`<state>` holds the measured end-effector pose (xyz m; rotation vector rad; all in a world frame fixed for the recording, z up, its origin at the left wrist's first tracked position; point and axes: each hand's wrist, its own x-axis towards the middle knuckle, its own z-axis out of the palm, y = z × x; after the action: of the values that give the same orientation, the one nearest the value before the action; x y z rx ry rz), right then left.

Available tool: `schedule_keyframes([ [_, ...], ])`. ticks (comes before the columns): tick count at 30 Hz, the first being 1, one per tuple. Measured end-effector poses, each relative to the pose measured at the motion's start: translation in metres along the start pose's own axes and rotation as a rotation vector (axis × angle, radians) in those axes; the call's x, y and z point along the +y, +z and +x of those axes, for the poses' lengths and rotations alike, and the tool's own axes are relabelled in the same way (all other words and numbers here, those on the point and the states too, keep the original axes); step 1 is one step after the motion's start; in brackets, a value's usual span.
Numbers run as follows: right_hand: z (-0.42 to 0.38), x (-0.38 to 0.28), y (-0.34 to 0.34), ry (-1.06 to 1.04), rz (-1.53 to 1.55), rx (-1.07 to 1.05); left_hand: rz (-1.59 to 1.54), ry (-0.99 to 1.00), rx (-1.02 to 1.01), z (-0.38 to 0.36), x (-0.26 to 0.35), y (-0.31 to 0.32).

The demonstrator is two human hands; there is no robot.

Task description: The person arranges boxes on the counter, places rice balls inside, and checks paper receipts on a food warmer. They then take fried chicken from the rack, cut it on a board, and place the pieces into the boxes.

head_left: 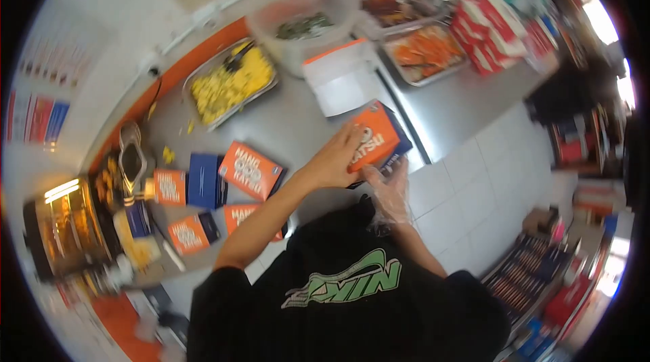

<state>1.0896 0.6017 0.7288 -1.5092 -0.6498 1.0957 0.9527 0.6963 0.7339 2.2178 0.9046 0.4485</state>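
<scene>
Stainless-steel counter (301, 121) with an orange edge runs beside a pale wall, seen from above through a round, wide lens; light floor tiles (467, 193) show on the right. In front is the person's black T-shirt (406, 314) with a green and white printed logo.

Both hands hold an orange and dark blue cardboard box (376, 133) with white lettering, tilted, over the counter's near edge. The bare left hand (340, 159) grips its left side, fingers spread over the orange face. The right hand (391, 193), in a clear plastic glove, is at its lower end, fingers bent close against it; I cannot tell exactly how they are placed underneath.

Just beyond the box lies an open carton (338, 84) with a white inside and an orange edge. To its left is a metal tray of chopped yellow food (233, 84) with a dark utensil in it. Behind stands a large translucent tub (305, 23) with dark green contents; to the right, a metal tray of orange food (426, 54) sits near a red and white package (489, 31).

Left of the left forearm is a group of orange and blue boxes (252, 169), some lettered in white, one showing a plain blue side. Past them, at far left, a lit glass-fronted warmer (68, 226) glows yellow.
</scene>
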Motion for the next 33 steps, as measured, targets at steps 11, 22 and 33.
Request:
schedule_keyframes([
  [11, 0.068, 0.111, -0.057, 0.373, 0.184, 0.020, -1.463, -0.338, 0.084, -0.042, -0.084, -0.031],
  [22, 0.035, 0.105, 0.000, -0.188, -0.792, 0.622, 0.630, -0.049, -0.466, -0.158, -0.167, -0.097],
  [33, -0.065, 0.041, 0.116, -0.112, 0.127, -0.285, 0.025, -0.021, 0.139, -0.142, -0.086, -0.058],
])
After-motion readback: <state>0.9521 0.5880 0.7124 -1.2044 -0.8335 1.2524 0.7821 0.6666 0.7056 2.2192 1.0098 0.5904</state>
